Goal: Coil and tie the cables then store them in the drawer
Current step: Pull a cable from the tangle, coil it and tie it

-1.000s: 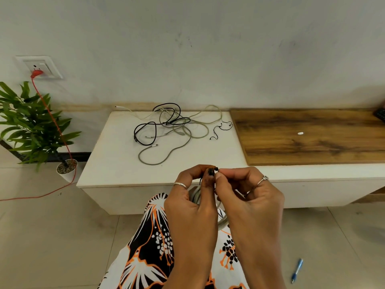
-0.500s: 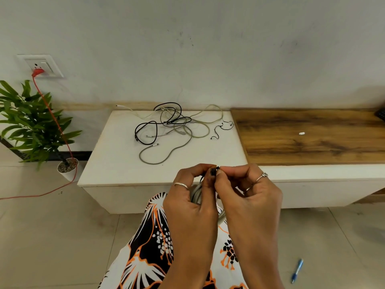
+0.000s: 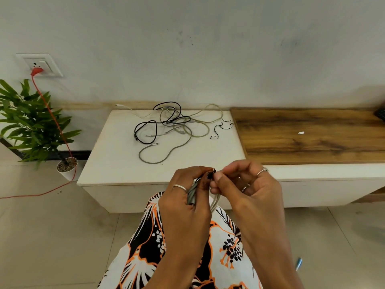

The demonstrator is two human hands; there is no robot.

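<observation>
I see both hands held up just short of the near edge of the white cabinet (image 3: 116, 163), over my patterned lap, with open floor to either side. My left hand (image 3: 185, 197) is curled round a coiled grey cable (image 3: 192, 195), its loops hanging between the palms. My right hand (image 3: 241, 184) pinches a small black tie (image 3: 211, 174) at the top of that coil, fingertips of both hands meeting there. Farther off, on the smooth white top, lies a loose tangle of cables (image 3: 170, 130), black and grey, thin and round, with a thin black earphone wire (image 3: 221, 129) just right of it. A wood-grain board (image 3: 312, 138) stretches right, with a small white pill-shaped piece (image 3: 301, 133) on it. At the far left stand a potted plant (image 3: 31, 122) and a red cord (image 3: 52, 113) plugged into the wall socket (image 3: 40, 64). A blue pen (image 3: 299, 263) lies on the floor at near right.
</observation>
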